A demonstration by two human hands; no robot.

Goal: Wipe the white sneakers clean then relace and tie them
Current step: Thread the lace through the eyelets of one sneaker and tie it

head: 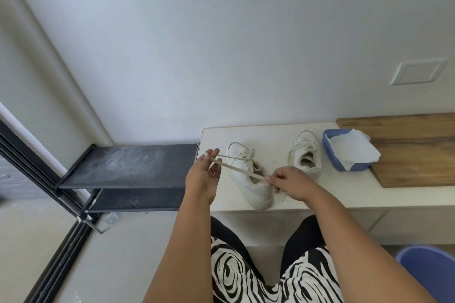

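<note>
Cream-white lace (237, 168) is stretched taut between the two hands, above the nearer sneaker (251, 179). The right hand (291, 182) is closed as a grip on one end of it, the end being pinched between thumb and fingertips just over the heel opening. The left hand (203, 174) is held palm-up with its fingers straight and spread, and the lace is looped around the raised fingertips (212, 153) rather than clenched. From that loop the lace is led back to the eyelets, where a loose crossing is seen over the tongue. This sneaker is laid on the pale worktop (320, 194) near its front edge, toe pointed away toward the wall. The second sneaker (305, 155) is set further back and to the right, well apart from the first, its laces loosely threaded and its opening turned toward the camera. Just beside it a blue tub (331, 155) is placed, with white paper tissue (352, 150) heaped in it, partly resting on a wooden board (413, 155). To the left of the worktop a dark, dusty shoe rack (128, 167) is stood. A black-and-white patterned garment (266, 275) is seen below the arms, and a blue bin (428, 273) at the lower right.
</note>
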